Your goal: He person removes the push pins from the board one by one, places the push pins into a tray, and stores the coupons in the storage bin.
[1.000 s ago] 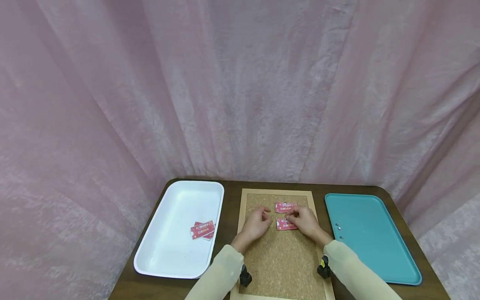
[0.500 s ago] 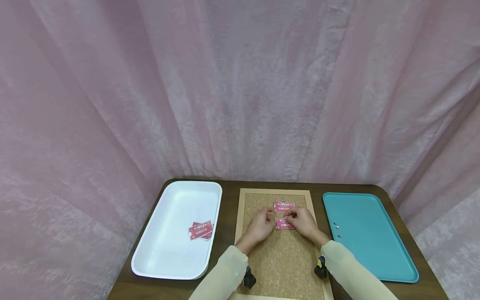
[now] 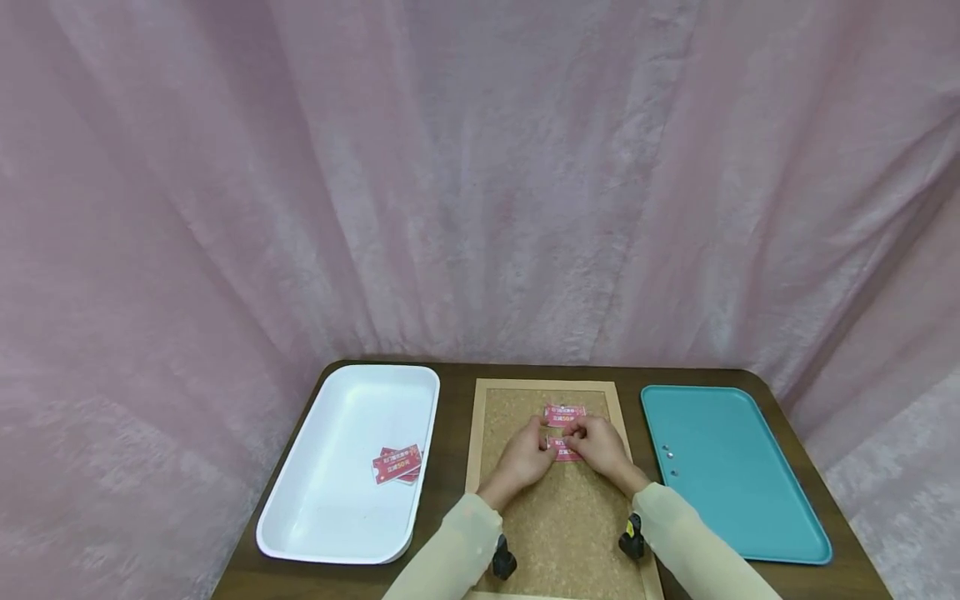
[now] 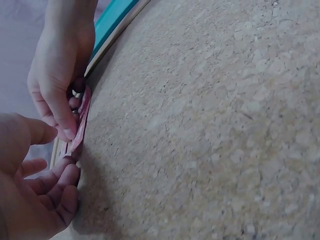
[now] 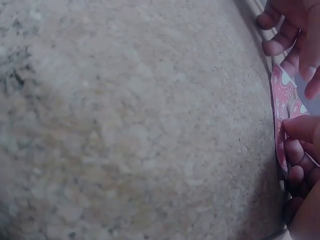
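Observation:
A red-and-white paper coupon lies on the framed cork board, with a second similar coupon just beyond it. My right hand holds the nearer coupon by its upper part, thumb and finger together; whatever is beneath the fingertips is hidden. At that coupon's left edge is my left hand, its fingertips at the paper and its thumb apart from the fingers in the left wrist view. The right wrist view shows the coupon edge-on, slightly bent, with a right fingertip against it.
A white tray on the left contains a few overlapping red coupons. On the right, a teal tray bears a few small silvery pieces near its left rim. A pink curtain hangs behind the brown table.
My left hand has moved right and closer to the nearer coupon, reaching its left edge. The right hand has stayed at that coupon. The head view has shifted slightly.

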Demonstrator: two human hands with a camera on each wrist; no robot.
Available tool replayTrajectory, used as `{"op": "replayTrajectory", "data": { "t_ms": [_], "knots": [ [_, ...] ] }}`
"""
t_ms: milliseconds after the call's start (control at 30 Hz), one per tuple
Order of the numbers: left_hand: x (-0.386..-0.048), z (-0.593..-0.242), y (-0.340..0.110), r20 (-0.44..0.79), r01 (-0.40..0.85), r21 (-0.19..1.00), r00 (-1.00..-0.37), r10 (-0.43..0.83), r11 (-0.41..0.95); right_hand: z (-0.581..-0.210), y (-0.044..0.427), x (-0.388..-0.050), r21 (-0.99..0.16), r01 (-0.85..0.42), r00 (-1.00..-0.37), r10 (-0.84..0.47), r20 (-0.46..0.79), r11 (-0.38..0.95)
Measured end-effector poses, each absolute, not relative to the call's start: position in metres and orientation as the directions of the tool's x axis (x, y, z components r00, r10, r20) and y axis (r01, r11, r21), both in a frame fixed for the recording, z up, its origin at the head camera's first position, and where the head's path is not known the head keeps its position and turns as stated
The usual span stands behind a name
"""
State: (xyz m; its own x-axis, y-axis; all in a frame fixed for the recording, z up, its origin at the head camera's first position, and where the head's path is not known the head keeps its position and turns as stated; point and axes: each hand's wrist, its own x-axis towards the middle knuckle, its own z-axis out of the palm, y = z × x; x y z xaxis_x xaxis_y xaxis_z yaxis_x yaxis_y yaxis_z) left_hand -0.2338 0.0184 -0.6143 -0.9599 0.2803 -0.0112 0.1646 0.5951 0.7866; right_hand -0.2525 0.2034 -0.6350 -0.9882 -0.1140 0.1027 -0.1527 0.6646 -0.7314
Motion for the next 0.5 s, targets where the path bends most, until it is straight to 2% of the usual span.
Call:
{"op": "replayTrajectory", "data": {
  "t_ms": [500],
  "knots": [
    [-0.2332, -0.6176, 0.0268, 0.018, 0.197, 0.782, -0.955, 0.295, 0.591, -0.6331, 0.2015, -0.2478, -0.730, -0.112, -0.994, -0.085, 0.074, 0.675]
  ]
}}
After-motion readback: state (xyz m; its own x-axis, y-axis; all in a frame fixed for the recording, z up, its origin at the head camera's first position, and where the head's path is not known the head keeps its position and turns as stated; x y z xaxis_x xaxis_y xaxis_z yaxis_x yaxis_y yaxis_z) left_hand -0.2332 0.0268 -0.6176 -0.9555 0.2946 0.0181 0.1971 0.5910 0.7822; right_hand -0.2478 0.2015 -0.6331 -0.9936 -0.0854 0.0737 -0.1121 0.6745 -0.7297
